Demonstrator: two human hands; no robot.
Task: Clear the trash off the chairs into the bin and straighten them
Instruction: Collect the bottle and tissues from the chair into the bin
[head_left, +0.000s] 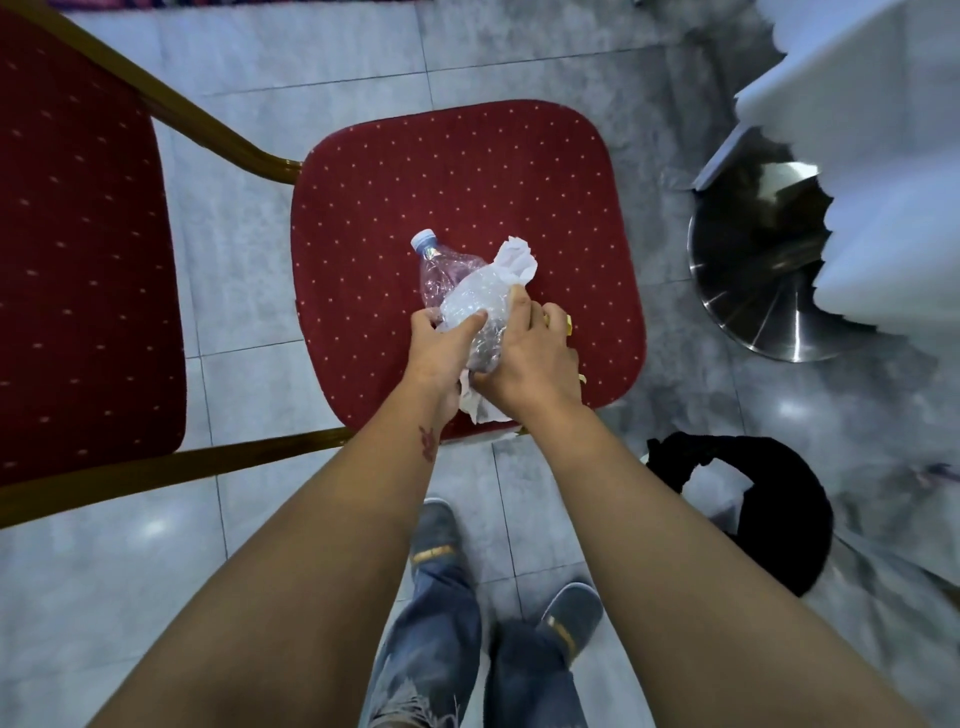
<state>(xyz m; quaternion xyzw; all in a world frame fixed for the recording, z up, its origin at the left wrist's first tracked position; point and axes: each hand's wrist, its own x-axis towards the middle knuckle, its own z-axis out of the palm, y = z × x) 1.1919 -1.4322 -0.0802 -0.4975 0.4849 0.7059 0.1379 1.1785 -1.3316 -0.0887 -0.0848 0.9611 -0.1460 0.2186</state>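
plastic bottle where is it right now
Head view, centre: the crushed plastic bottle is over the red chair seat, gripped between the left hand and right hand, white tissue against it.

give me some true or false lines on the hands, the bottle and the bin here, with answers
1. The left hand and right hand both grip the crushed bottle over the red seat. True.
2. The bottle has lost its cap. False: a pale blue cap is on its neck.
3. White tissue is bunched against the bottle. True.
4. The bin stands to the left of the seat. False: the black-lined bin stands on the person's right, near the feet.
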